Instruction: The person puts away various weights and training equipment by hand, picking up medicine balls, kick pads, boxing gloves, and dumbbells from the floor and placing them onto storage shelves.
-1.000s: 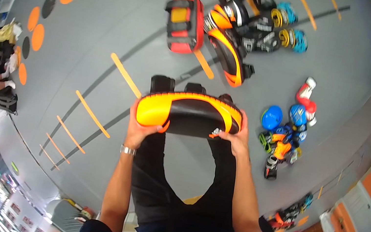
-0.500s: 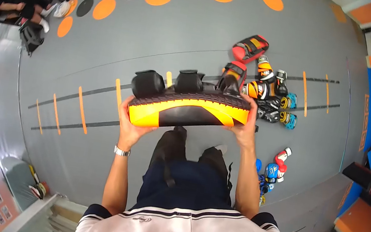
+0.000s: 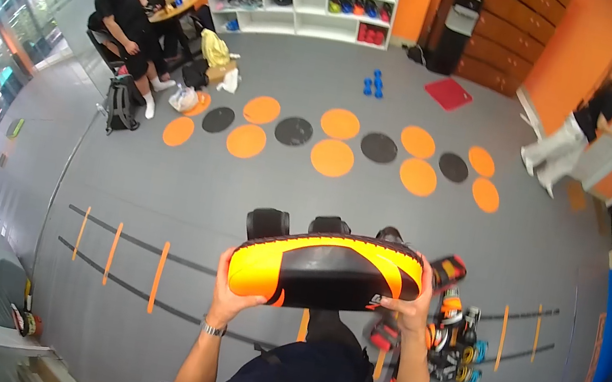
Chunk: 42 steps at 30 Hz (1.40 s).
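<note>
A black and orange-yellow kick pad (image 3: pixel 329 270) is held up in front of my body, its padded face toward me. Black straps (image 3: pixel 268 224) stick out from its far side. My left hand (image 3: pixel 231 297) grips the left end, thumb below and fingers partly behind. Around the right end is my right hand (image 3: pixel 413 306), its thumb lying on the lower face. Beyond the pad's right end, on the floor, lie a red and black pad (image 3: pixel 447 272) and several boxing gloves (image 3: pixel 452 307). My forearms hide part of that pile.
Orange and black floor discs (image 3: pixel 332 158) lie in rows ahead. Past them are blue dumbbells (image 3: pixel 375 84), a red mat (image 3: pixel 448 94) and a white shelf (image 3: pixel 298 1). One person (image 3: pixel 125 20) sits at left; another (image 3: pixel 584 125) is at far right. A backpack (image 3: pixel 123 106) stands on the floor.
My view has lifted, bringing the shelf and far wall into sight. The kick pad has tilted so more of its face shows; both hands still hold its ends.
</note>
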Available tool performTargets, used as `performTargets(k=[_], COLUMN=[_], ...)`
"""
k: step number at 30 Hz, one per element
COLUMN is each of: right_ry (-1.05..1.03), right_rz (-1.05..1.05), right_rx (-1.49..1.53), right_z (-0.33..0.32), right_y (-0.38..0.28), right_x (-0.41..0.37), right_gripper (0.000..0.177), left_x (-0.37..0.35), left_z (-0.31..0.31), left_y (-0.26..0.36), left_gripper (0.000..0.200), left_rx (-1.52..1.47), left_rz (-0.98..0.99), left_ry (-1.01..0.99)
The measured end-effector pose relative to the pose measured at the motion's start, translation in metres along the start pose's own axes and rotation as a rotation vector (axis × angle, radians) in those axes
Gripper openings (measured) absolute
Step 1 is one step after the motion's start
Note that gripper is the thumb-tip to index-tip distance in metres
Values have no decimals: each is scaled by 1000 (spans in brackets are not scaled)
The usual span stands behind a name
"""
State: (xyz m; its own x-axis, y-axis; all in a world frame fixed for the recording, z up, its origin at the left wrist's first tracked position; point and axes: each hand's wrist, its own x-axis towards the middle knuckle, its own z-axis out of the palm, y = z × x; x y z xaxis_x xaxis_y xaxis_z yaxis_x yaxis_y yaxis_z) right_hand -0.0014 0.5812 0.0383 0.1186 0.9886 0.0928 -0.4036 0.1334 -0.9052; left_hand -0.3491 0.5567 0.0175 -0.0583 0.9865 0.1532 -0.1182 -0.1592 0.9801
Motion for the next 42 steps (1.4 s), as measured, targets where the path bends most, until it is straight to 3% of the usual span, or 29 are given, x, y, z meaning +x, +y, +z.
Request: performTargets(k=[3, 9, 17, 23, 28, 34, 42], right_ry=[-25, -122, -243, -362, -505, -419, -452], right_rz=[118, 270, 331, 121, -88, -268, -493], right_rx=[54, -40, -185, -141, -135, -394, -360], right_z=[22, 92, 183, 260, 313, 342, 373], right_y=[11, 14, 84, 139, 160, 198, 253], right_x=[79, 246, 455, 608, 734, 889, 1124], right_gripper=[101, 91, 90, 103, 110, 100, 94], left_x=[71, 200, 342, 504, 656, 831, 1051], left_z=[-18, -40, -94, -184, -234, -253, -253], left_y=[9, 24, -9, -30, -6, -44, -58], left_gripper=[106, 94, 90, 103, 104, 91, 69], left_rx=[-6, 85, -128, -10, 61, 217, 571], left_rz=[-28, -32, -120, -54, 28, 208, 414], left_ry=[-62, 37, 241, 142, 52, 54, 188])
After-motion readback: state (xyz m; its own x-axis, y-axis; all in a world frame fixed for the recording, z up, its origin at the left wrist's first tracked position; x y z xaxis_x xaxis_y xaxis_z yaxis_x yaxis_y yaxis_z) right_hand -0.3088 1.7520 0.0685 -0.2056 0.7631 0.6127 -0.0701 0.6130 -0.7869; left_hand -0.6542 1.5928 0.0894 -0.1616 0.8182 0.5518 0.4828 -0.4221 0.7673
